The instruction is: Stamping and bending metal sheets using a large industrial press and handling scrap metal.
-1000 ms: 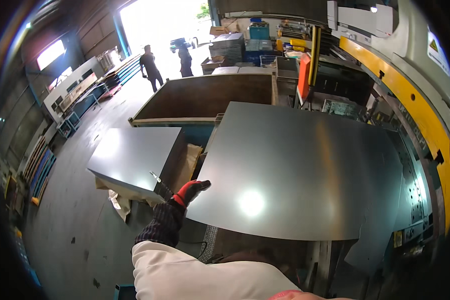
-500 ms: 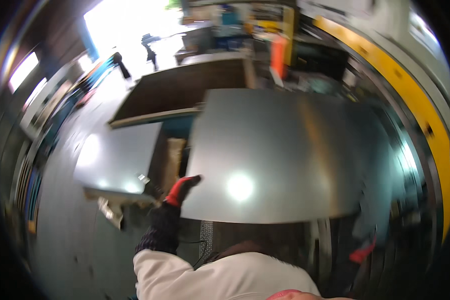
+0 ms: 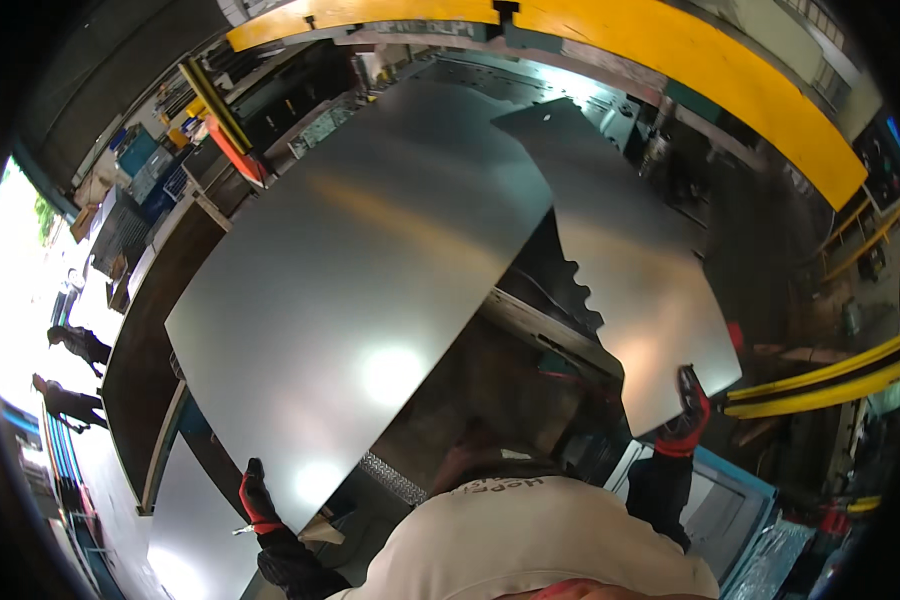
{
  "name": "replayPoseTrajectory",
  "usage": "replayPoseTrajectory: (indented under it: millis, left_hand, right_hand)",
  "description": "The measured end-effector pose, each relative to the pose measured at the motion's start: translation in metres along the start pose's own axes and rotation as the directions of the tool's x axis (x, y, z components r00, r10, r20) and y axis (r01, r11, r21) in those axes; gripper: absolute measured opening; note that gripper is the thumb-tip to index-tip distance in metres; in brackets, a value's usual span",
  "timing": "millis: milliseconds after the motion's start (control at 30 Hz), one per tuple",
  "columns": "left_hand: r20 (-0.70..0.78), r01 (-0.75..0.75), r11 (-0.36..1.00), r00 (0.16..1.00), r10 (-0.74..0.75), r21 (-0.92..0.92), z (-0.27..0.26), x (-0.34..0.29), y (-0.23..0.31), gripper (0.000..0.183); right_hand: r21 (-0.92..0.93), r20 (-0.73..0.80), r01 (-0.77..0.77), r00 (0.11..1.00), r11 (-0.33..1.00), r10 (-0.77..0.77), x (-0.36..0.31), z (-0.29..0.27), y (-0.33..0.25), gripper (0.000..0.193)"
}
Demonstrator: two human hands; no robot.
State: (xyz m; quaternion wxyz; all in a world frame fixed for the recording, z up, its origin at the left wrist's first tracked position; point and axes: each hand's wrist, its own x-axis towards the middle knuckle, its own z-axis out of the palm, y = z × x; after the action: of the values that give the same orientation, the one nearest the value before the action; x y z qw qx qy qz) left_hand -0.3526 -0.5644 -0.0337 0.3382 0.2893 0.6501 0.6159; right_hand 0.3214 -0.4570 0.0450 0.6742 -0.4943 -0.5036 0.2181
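A large flat grey metal sheet (image 3: 370,270) stretches out before me, shiny under a light. My left hand (image 3: 257,497), in a red and black glove, grips its near left edge with the thumb on top and the fingers hidden below. On the right, a smaller metal sheet (image 3: 640,290) has a wavy, notched left edge. My right hand (image 3: 683,415), gloved alike, is closed on the near end of that smaller sheet, thumb on its upper face. A dark gap separates the two sheets at the near side; their far ends come close together.
Beyond the sheets runs a yellow machine beam (image 3: 660,45). To the right are yellow rails (image 3: 820,380) and a blue-edged panel (image 3: 735,480). Another metal sheet (image 3: 195,510) lies low on the left. Two people (image 3: 75,400) stand by the bright doorway.
My view has swung to the right, toward the yellow beam. My right hand, blurred low at the right before, now shows clearly on the notched sheet. The left hand stays at the large sheet's edge.
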Motion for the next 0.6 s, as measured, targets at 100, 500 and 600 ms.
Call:
replayPoseTrajectory:
  millis: [100, 500, 600]
  left_hand:
    - [0.01, 0.013, 0.999, 1.0, -0.014, 0.033, 0.007, 0.004, 0.006, 0.044]
    - [0.077, -0.063, 0.987, 0.996, 0.051, 0.15, 0.037, 0.003, 0.054, 0.049]
    - [0.045, -0.049, 0.986, 0.998, 0.043, 0.158, 0.029, 0.01, 0.049, 0.049]
  right_hand:
    - [0.437, -0.203, -0.052, 0.967, 0.898, 0.155, -0.04, -0.047, -0.024, 0.04]
    - [-0.818, 0.202, 0.232, 0.973, 0.527, -0.114, -0.126, -0.156, -0.124, 0.031]
    - [-0.305, -0.188, -0.168, 0.976, 0.937, 0.114, -0.128, -0.149, -0.116, 0.023]
